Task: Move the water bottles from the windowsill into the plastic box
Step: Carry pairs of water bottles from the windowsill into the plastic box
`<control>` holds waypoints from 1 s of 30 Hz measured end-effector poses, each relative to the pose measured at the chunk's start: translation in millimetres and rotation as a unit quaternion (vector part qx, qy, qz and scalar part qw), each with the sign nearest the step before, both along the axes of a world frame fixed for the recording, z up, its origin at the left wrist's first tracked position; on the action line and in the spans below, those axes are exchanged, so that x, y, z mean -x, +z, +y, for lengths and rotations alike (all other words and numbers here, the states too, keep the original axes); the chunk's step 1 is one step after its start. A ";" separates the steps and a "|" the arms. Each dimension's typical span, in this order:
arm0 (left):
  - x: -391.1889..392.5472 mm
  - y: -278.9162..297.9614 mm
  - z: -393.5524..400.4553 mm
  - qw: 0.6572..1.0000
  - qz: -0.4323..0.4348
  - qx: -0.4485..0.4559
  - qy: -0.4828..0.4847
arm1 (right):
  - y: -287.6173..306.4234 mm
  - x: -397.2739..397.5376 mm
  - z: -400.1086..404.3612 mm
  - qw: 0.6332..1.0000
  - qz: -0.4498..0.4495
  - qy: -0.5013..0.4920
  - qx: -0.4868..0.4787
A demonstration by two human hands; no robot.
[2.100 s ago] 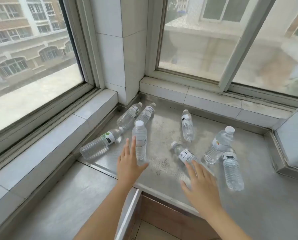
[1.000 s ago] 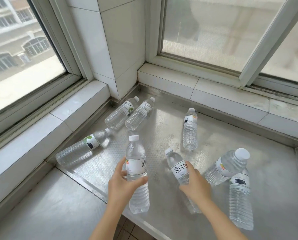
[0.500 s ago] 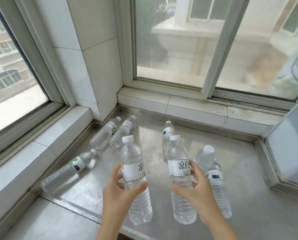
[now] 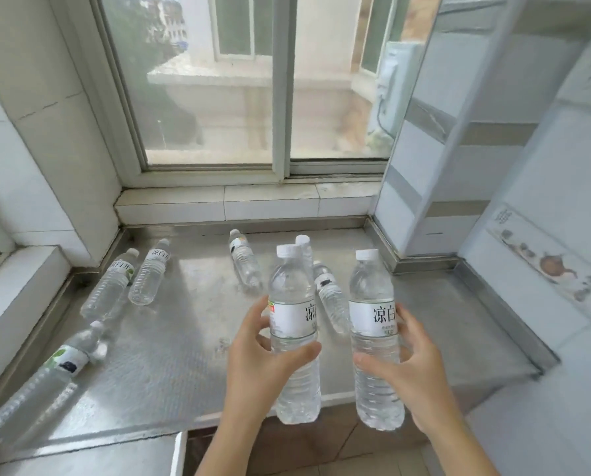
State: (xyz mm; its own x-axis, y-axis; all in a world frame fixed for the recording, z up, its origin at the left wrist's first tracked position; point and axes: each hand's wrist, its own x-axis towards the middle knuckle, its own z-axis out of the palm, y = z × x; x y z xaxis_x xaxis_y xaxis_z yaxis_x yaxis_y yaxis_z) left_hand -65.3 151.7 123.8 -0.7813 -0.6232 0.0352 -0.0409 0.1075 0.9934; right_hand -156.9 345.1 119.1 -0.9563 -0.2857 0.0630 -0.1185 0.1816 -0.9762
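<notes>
My left hand (image 4: 258, 359) grips one clear water bottle (image 4: 294, 324) upright, lifted near the front edge of the metal windowsill (image 4: 170, 355). In my right hand (image 4: 414, 369) is a second upright bottle (image 4: 373, 338) with a white label. Several more bottles lie on the sill: two side by side at the back left (image 4: 110, 286) (image 4: 150, 271), one at the front left (image 4: 43, 379), one in the middle back (image 4: 244, 259) and one (image 4: 330, 297) between the held bottles, with another cap (image 4: 302, 240) behind. The plastic box is not in view.
Windows (image 4: 253, 84) rise behind the sill above a tiled ledge (image 4: 270, 204). A tiled pillar (image 4: 47, 132) stands at the left and a tiled wall (image 4: 544, 235) at the right. A white edge (image 4: 179, 455) shows below the sill's front.
Both hands closed on bottles lying on the sill, stood them upright and raised them toward me. The view swung right and upward.
</notes>
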 end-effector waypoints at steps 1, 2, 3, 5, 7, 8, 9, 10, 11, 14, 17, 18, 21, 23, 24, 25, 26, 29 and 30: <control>-0.6 1.9 9.7 1.000 0.001 0.007 -0.024 | 1.9 -9.3 13.0 1.000 0.000 -0.024 -0.002; -0.5 3.8 19.6 0.999 0.003 0.014 -0.048 | 4.3 -18.2 26.2 0.999 0.003 -0.049 -0.004; 0.2 5.7 29.9 0.997 0.006 0.018 -0.072 | 6.9 -26.6 39.5 0.997 0.005 -0.073 -0.004; 2.5 10.4 53.0 0.992 0.017 0.022 -0.121 | 11.9 -42.5 68.1 0.993 0.007 -0.118 0.006; 3.4 16.4 79.4 0.985 0.030 0.027 -0.170 | 17.0 -58.0 98.1 0.987 0.016 -0.161 0.012; 3.2 19.0 93.6 0.980 0.036 0.028 -0.194 | 19.2 -66.4 113.6 0.983 0.022 -0.181 0.014; 2.5 21.6 108.5 0.975 0.041 0.028 -0.219 | 21.1 -75.2 128.7 0.979 0.026 -0.202 0.018; 1.4 23.9 124.5 0.969 0.045 0.027 -0.243 | 22.7 -85.2 144.8 0.974 0.028 -0.224 0.023; -0.2 25.7 141.2 0.962 0.051 0.027 -0.267 | 24.4 -96.3 161.4 0.969 0.029 -0.245 0.028; -9.4 30.0 196.6 0.934 0.068 0.038 -0.349 | 29.9 -133.8 212.4 0.952 0.030 -0.302 0.038; -26.7 30.5 260.1 0.899 0.074 0.039 -0.429 | 31.4 -176.3 270.6 0.932 0.038 -0.359 0.046; -34.1 29.7 282.7 0.890 0.072 0.035 -0.450 | 31.0 -191.7 290.9 0.924 0.039 -0.376 0.050; -63.0 24.9 356.8 0.864 0.068 0.026 -0.499 | 28.9 -243.4 354.2 0.903 0.044 -0.424 0.054; -85.8 19.0 408.4 0.852 0.071 0.022 -0.519 | 27.9 -280.1 397.4 0.889 0.051 -0.452 0.053; -97.6 16.5 433.9 0.845 0.073 0.020 -0.529 | 28.4 -298.1 418.6 0.881 0.055 -0.467 0.051; -109.7 14.7 459.6 0.835 0.076 0.020 -0.545 | 28.6 -316.2 439.3 0.871 0.059 -0.485 0.049; -122.8 12.2 484.4 0.824 0.078 0.020 -0.561 | 28.4 -335.0 459.8 0.861 0.061 -0.503 0.046; -161.0 6.9 551.6 0.789 0.078 0.013 -0.609 | 28.5 -388.3 511.7 0.827 0.060 -0.558 0.040; -173.5 5.7 572.2 0.777 0.075 0.011 -0.625 | 28.6 -405.9 527.0 0.814 0.057 -0.577 0.039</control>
State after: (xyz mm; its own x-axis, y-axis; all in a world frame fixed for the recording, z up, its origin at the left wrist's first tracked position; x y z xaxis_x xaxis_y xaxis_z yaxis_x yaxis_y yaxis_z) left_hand 108.2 723.9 129.5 -0.7613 0.6217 0.1840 0.2253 -0.0124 0.9742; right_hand 249.1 872.1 147.6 -0.5726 0.8069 0.1453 -0.0032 0.1750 -0.9846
